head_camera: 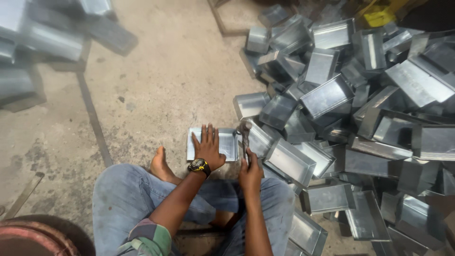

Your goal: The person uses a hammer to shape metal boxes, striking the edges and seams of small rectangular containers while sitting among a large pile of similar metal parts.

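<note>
On the floor by the bare foot (160, 166), the left hand (207, 146) presses spread fingers on a flat tin tray (227, 144). Right hand (250, 171) grips a hammer (245, 135). Tin looks light, stiff, sharp-edged; hold its rim.

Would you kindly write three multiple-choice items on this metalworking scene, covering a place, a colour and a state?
1. Where does the big pile of metal trays lie?
A. to the person's right
B. behind the person
C. on a bench

2. What colour are the person's trousers?
A. black
B. blue
C. red

3. How is the left hand placed?
A. clenched in the air
B. in a pocket
C. flat on a metal sheet

Answers: 1 A, the pile fills the right side of the floor; 2 B, they are blue denim; 3 C, its fingers are spread on the sheet while the right hand grips a hammer.
</note>
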